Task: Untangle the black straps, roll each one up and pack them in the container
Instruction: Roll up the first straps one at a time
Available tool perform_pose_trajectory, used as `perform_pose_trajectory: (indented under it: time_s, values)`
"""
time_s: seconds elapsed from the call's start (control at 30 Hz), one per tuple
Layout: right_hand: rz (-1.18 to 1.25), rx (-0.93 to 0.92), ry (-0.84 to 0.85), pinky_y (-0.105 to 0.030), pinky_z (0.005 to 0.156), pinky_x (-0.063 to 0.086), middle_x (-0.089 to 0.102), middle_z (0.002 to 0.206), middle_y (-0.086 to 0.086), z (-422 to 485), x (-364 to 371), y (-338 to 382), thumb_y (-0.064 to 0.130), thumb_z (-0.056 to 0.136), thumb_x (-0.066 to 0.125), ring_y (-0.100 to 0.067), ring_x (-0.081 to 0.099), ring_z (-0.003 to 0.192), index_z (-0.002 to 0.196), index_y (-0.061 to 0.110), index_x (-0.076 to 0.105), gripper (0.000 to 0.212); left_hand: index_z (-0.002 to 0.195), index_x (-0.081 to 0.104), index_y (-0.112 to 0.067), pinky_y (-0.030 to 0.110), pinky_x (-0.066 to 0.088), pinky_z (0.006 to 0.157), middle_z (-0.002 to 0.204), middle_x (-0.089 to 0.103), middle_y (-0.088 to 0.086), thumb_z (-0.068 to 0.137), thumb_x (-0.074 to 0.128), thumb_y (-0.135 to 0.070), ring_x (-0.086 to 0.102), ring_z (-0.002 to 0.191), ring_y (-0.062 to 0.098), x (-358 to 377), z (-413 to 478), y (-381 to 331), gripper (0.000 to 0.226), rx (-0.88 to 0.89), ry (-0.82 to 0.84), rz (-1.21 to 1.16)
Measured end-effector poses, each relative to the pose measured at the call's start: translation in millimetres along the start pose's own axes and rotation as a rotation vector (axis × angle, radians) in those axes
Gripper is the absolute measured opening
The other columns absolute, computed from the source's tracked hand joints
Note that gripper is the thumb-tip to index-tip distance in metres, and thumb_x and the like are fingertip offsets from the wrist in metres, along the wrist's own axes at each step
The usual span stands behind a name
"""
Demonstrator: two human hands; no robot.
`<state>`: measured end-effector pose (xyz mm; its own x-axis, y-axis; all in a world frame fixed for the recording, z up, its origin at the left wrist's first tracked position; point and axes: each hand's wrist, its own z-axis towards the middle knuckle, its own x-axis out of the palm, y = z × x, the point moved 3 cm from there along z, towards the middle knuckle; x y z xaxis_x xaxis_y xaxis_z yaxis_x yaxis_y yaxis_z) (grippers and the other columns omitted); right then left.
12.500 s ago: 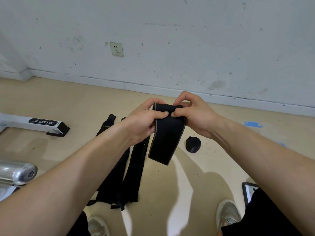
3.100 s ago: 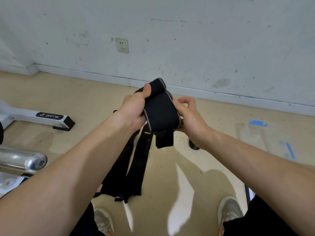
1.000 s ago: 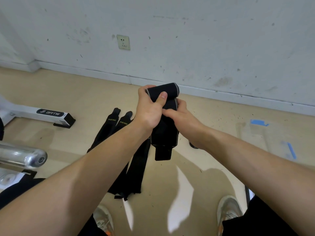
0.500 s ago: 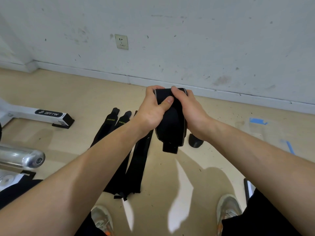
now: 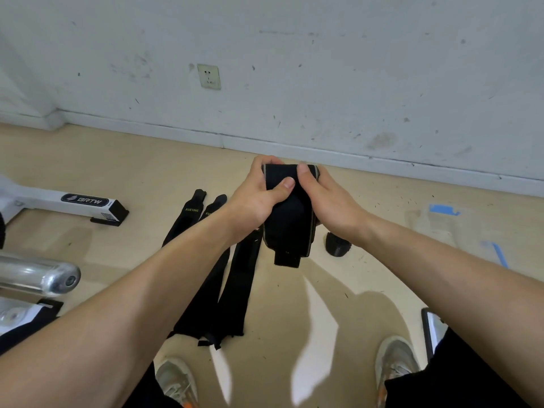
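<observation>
The tan floor (image 5: pixel 117 160) has long black straps (image 5: pixel 235 290) lying flat on it, side by side. A small rolled-up strap (image 5: pixel 338 248) sits to their right. A white bar (image 5: pixel 53 200) rests far left, and blue tape (image 5: pixel 443 209) is stuck far right.

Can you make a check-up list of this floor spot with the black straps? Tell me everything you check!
Surface: beige floor, scuffed, sunlit patches.
Job's things: black strap held up, partly rolled, end hanging; loose straps flat on the floor; rolled strap on the floor, partly hidden by the right wrist; container not clearly seen.
Clutter: blue tape on the floor; a dark-edged screen at the right edge.
Hands: left hand and right hand both grip the held strap.
Cables: nothing seen.
Surroundings: marked white wall with a socket; white machine leg marked BRTW; shiny metal bar.
</observation>
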<state>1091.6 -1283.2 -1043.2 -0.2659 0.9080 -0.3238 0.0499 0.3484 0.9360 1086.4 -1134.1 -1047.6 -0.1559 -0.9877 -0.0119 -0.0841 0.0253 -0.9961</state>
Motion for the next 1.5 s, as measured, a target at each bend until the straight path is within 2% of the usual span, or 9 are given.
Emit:
perform_pose_trajectory:
  time_s: [0.17, 0.33, 0.47, 0.57, 0.77, 0.9, 1.07, 1.27, 1.5]
  values:
    - [0.106, -0.027, -0.024, -0.039, 0.097, 0.054, 0.065, 0.117, -0.002, 4.4, -1.3, -1.8, 0.053, 0.105, 0.039, -0.020, 0.066, 0.111, 0.119, 0.015, 0.052, 0.042, 0.124, 0.048, -0.026, 0.040, 0.058, 0.080, 0.109, 0.062, 0.008, 0.101, 0.063, -0.013, 0.066, 0.098, 0.026, -2.4, 1.0, 2.2, 0.030, -0.012, 0.009, -0.025]
    - [0.217, 0.007, -0.011, -0.048, 0.103, 0.053, 0.066, 0.123, -0.007, 10.7, 5.1, -8.6, 0.048, 0.105, 0.043, -0.022, 0.067, 0.114, 0.123, 0.016, 0.051, 0.038, 0.127, 0.056, -0.012, 0.044, 0.058, 0.098, 0.126, 0.068, 0.018, 0.100, 0.065, -0.013, 0.071, 0.112, 0.030, -1.8, 0.3, 6.2, 0.028, -0.111, 0.019, -0.114]
    - [0.204, 0.008, -0.025, -0.046, 0.103, 0.052, 0.065, 0.121, -0.004, 12.4, 7.4, -11.5, 0.043, 0.107, 0.042, -0.019, 0.066, 0.112, 0.124, 0.016, 0.049, 0.032, 0.120, 0.065, -0.014, 0.033, 0.061, 0.085, 0.116, 0.074, 0.011, 0.106, 0.054, -0.014, 0.073, 0.106, 0.025, 2.1, -3.4, 3.3, 0.018, -0.143, 0.096, -0.132]
    - [0.214, -0.014, -0.035, -0.043, 0.102, 0.053, 0.064, 0.120, -0.003, 12.0, 7.6, -10.2, 0.038, 0.108, 0.042, -0.017, 0.065, 0.112, 0.124, 0.016, 0.047, 0.028, 0.131, 0.061, -0.007, 0.037, 0.062, 0.088, 0.123, 0.072, 0.016, 0.105, 0.056, -0.014, 0.072, 0.111, 0.031, 4.3, -2.9, 3.5, 0.027, -0.173, 0.066, -0.179]
    - [0.130, -0.082, -0.019, -0.034, 0.087, 0.057, 0.061, 0.105, 0.004, 8.0, 7.3, -5.3, 0.031, 0.109, 0.042, -0.009, 0.063, 0.095, 0.118, 0.016, 0.041, 0.017, 0.129, 0.066, -0.007, 0.046, 0.060, 0.094, 0.122, 0.073, 0.019, 0.098, 0.057, -0.054, 0.072, 0.110, 0.035, 6.8, -2.9, -1.3, 0.057, -0.321, 0.038, -0.310]
    - [0.146, -0.108, 0.012, -0.023, 0.079, 0.055, 0.059, 0.107, 0.004, 5.9, 9.0, -1.8, 0.025, 0.109, 0.042, -0.008, 0.063, 0.096, 0.119, 0.019, 0.038, 0.012, 0.130, 0.061, -0.006, 0.044, 0.063, 0.082, 0.121, 0.072, 0.021, 0.098, 0.064, -0.046, 0.074, 0.103, 0.035, 3.2, -1.5, 0.7, 0.051, -0.276, -0.042, -0.269]
    - [0.403, 0.042, 0.054, -0.043, 0.089, 0.060, 0.067, 0.120, -0.007, 4.1, 13.8, -5.9, 0.027, 0.104, 0.055, -0.024, 0.071, 0.107, 0.130, 0.022, 0.043, 0.028, 0.126, 0.053, -0.014, 0.045, 0.063, 0.081, 0.117, 0.070, 0.015, 0.098, 0.068, -0.033, 0.075, 0.098, 0.031, -4.4, -0.8, -2.2, 0.038, -0.189, -0.128, -0.257]
    - [0.350, 0.016, 0.102, -0.039, 0.092, 0.058, 0.074, 0.105, -0.011, 6.1, 16.1, -11.0, 0.007, 0.103, 0.054, -0.026, 0.073, 0.101, 0.112, 0.005, 0.064, 0.013, 0.117, 0.051, -0.022, 0.036, 0.060, 0.075, 0.104, 0.067, 0.004, 0.099, 0.067, -0.026, 0.069, 0.088, 0.019, -11.5, 3.6, -1.2, 0.024, -0.027, -0.189, -0.089]
    - [0.389, 0.054, 0.114, -0.043, 0.095, 0.058, 0.071, 0.118, -0.020, 11.0, 11.2, -11.3, 0.006, 0.101, 0.058, -0.032, 0.072, 0.107, 0.127, 0.002, 0.060, 0.026, 0.112, 0.050, -0.028, 0.031, 0.059, 0.071, 0.100, 0.062, 0.004, 0.098, 0.068, -0.016, 0.065, 0.084, 0.017, -13.3, 4.0, 0.8, 0.026, 0.104, -0.152, 0.132]
